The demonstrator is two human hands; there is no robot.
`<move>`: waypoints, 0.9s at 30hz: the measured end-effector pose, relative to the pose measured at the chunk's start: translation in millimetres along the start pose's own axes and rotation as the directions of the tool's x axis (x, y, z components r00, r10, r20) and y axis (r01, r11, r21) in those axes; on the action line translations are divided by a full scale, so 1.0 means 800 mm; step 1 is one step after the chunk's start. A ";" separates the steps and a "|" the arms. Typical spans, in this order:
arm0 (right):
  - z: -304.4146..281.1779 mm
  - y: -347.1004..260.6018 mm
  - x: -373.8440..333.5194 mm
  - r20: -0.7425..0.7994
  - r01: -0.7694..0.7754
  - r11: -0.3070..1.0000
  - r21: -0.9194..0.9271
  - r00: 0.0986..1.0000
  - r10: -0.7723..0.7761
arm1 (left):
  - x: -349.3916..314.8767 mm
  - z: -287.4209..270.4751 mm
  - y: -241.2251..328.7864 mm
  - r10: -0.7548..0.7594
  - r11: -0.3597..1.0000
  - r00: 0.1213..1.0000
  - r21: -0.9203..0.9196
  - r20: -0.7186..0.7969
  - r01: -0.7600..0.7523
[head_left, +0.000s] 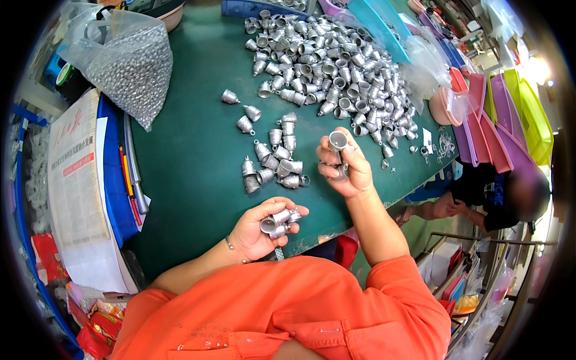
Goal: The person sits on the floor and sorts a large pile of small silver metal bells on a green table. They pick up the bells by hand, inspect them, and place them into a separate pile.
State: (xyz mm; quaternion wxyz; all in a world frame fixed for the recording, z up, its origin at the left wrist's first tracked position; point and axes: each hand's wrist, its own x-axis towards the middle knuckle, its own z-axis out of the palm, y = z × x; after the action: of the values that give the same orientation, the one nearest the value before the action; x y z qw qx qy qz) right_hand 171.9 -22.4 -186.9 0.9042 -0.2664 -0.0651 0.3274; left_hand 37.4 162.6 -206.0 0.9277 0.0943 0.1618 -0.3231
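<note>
Small silver metal bells with loops at their tops cover much of the table. My left hand (252, 231) is closed loosely around several bells (279, 222) near the table's front edge. To its right, my right hand (350, 168) is raised, gripping a bell (338, 141) between thumb and fingers with its open mouth toward me. Another shiny piece shows lower in that palm, partly hidden by the fingers. Just beyond my hands lies a small group of bells (282, 157), and a large heap of bells (327, 60) spreads behind it.
The green table (198, 66) bears a clear bag of small silver beads (135, 60) at the left. Beside it are a newspaper (75, 174) and pens (128, 180). Colourful plastic trays (510, 114) stand at the right, where another person (480, 192) sits beyond the table edge.
</note>
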 end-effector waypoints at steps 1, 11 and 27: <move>0.004 0.002 -0.004 -0.025 -0.010 0.998 0.064 1.000 0.012 | 0.000 -0.001 0.000 -0.001 1.000 1.000 0.005 0.007 0.001; 0.014 0.033 -0.030 -0.136 -0.130 0.943 0.308 0.974 0.179 | -0.010 0.017 0.000 0.440 0.893 0.898 0.116 -0.026 -0.434; 0.066 0.087 -0.073 -0.258 -0.022 0.845 0.535 0.948 0.188 | 0.016 0.093 -0.014 0.360 -0.832 0.422 0.491 0.832 -0.259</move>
State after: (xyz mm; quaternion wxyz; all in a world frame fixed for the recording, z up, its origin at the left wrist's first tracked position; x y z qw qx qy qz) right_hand 72.0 9.1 -175.2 0.9220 -0.0589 0.1798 0.3377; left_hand 57.6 126.3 -142.4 0.3609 0.8595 -0.2304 0.2793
